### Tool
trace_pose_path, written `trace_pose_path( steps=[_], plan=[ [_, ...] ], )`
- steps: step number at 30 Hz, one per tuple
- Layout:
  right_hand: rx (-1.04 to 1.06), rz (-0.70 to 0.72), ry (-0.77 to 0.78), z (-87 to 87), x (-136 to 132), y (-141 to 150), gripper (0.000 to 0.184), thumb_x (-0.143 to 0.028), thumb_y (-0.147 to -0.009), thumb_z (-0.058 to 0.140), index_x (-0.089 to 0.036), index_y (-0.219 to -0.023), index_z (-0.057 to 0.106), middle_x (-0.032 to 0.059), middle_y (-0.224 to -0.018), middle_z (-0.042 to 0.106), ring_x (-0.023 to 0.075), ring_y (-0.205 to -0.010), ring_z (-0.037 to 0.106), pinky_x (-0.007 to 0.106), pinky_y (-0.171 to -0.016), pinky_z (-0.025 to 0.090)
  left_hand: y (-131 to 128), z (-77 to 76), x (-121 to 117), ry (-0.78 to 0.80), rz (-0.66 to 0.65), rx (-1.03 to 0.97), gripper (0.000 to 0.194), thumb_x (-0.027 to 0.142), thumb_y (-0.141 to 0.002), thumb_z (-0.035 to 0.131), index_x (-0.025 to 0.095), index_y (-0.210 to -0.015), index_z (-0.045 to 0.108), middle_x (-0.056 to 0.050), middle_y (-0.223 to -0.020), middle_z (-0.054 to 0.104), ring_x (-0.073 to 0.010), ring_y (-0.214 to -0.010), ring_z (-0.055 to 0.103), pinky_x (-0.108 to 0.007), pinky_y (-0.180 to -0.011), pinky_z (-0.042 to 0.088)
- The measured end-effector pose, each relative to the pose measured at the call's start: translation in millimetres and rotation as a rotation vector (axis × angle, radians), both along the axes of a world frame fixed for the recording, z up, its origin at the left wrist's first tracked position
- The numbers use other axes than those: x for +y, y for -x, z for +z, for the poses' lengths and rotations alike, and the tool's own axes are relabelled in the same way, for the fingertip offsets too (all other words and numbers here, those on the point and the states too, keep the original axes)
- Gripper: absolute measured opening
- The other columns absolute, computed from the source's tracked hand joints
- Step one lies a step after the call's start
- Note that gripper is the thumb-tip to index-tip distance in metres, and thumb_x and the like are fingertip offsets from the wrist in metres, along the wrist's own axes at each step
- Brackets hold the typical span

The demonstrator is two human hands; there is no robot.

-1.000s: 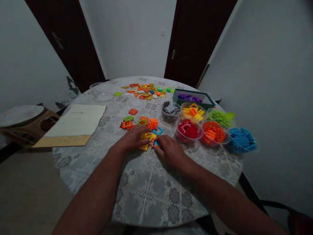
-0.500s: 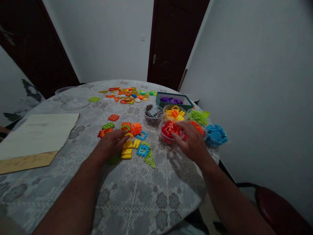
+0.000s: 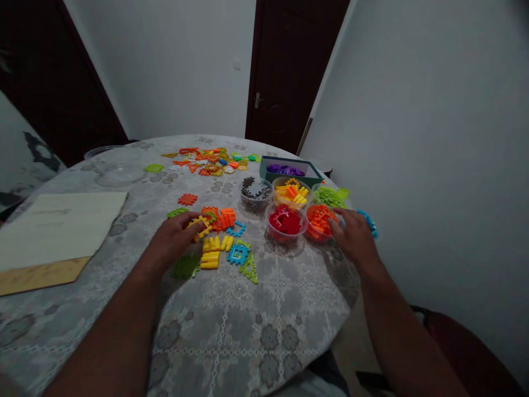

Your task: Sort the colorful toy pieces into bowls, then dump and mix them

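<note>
My left hand [image 3: 171, 240] pinches a yellow frame-shaped piece [image 3: 199, 225] just above the table, beside a small orange stack [image 3: 225, 216]. In front of it lie loose yellow pieces [image 3: 214, 251], a blue square piece [image 3: 238, 253], a light green triangular piece [image 3: 250, 268] and a dark green piece [image 3: 185, 266]. My right hand [image 3: 353, 237] lies over the heap of blue pieces [image 3: 367, 220] at the table's right edge, next to the tub of orange pieces [image 3: 320, 219]. Whether it holds anything is hidden.
Tubs of red [image 3: 286, 220], yellow [image 3: 291, 190] and dark pieces [image 3: 256, 190], a green heap [image 3: 330, 196] and a teal box of purple pieces [image 3: 287, 170] stand on the round table [image 3: 248, 331]. Mixed pieces [image 3: 210, 160] lie far back; papers [image 3: 58, 223] left; chair [image 3: 471, 353] lower right.
My right hand has moved right, from the central pieces past the red tub to the blue heap. My left hand has lifted a yellow piece. The view has swung right.
</note>
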State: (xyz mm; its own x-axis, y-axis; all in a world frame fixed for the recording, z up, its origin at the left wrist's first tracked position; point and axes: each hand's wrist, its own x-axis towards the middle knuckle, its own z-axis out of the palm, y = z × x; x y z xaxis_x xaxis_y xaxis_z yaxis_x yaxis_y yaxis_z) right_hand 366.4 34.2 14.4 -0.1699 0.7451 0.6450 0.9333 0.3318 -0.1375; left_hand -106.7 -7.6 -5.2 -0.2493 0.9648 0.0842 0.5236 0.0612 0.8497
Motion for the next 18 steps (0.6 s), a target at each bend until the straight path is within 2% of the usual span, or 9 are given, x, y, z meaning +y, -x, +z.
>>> trace_pose_path(
  steps=[3, 5, 8, 13, 15, 18],
  plan=[
    [0.062, 0.037, -0.053, 9.0, -11.7, 17.3, 0.032, -0.033, -0.100, 0.055, -0.015, -0.118, 0.074, 0.0187, -0.116, 0.079, 0.0331, -0.110, 0.072, 0.053, -0.105, 0.054, -5.2, 1.9, -5.2, 0.026, -0.014, -0.213, 0.047, 0.050, -0.076, 0.074, 0.021, -0.112, 0.081, -0.006, -0.084, 0.077, -0.0213, -0.065, 0.067, -0.030, -0.051, 0.047],
    [0.118, 0.105, -0.064, 15.0, -22.1, 36.0, 0.029, -0.033, -0.102, 0.055, -0.017, -0.117, 0.075, 0.0169, -0.118, 0.079, 0.0323, -0.113, 0.072, 0.053, -0.106, 0.055, -8.9, 1.9, -7.6, 0.023, -0.022, -0.411, 0.046, 0.047, -0.075, 0.075, 0.019, -0.111, 0.080, -0.009, -0.096, 0.079, -0.0246, -0.081, 0.072, -0.029, -0.053, 0.051],
    [0.174, 0.272, -0.007, 20.1, -40.3, 73.6, 0.026, -0.033, -0.104, 0.057, -0.021, -0.118, 0.075, 0.0135, -0.120, 0.079, 0.0304, -0.113, 0.073, 0.052, -0.104, 0.057, -11.9, 1.1, -9.2, 0.054, -0.046, -0.584, 0.042, 0.040, -0.074, 0.080, 0.018, -0.110, 0.078, -0.013, -0.105, 0.080, -0.0273, -0.095, 0.075, -0.030, -0.059, 0.056],
    [0.227, 0.602, 0.279, 13.2, -61.8, 145.0, 0.029, -0.031, -0.106, 0.058, -0.025, -0.131, 0.071, 0.0116, -0.123, 0.078, 0.0265, -0.107, 0.075, 0.047, -0.096, 0.062, -13.6, 1.7, -13.6, 0.096, -0.226, -0.634, 0.040, 0.046, -0.081, 0.083, 0.020, -0.110, 0.074, -0.015, -0.114, 0.081, -0.0292, -0.106, 0.077, -0.038, -0.074, 0.064],
    [0.274, 0.669, 0.396, 7.6, -63.0, 170.2, 0.035, -0.029, -0.105, 0.058, -0.025, -0.139, 0.066, 0.0116, -0.124, 0.077, 0.0239, -0.100, 0.075, 0.044, -0.090, 0.063, -15.1, 2.1, -15.6, 0.102, -0.300, -0.616, 0.041, 0.051, -0.082, 0.083, 0.021, -0.109, 0.073, -0.014, -0.115, 0.081, -0.0303, -0.109, 0.077, -0.042, -0.081, 0.065],
    [0.349, 0.690, 0.522, 0.8, -60.4, 199.7, 0.040, -0.026, -0.103, 0.059, -0.024, -0.143, 0.063, 0.0109, -0.125, 0.077, 0.0213, -0.094, 0.075, 0.040, -0.087, 0.062, -17.6, 2.8, -17.4, 0.123, -0.387, -0.587, 0.044, 0.056, -0.082, 0.083, 0.023, -0.107, 0.072, -0.012, -0.113, 0.082, -0.0308, -0.107, 0.078, -0.046, -0.087, 0.065]
  ],
)
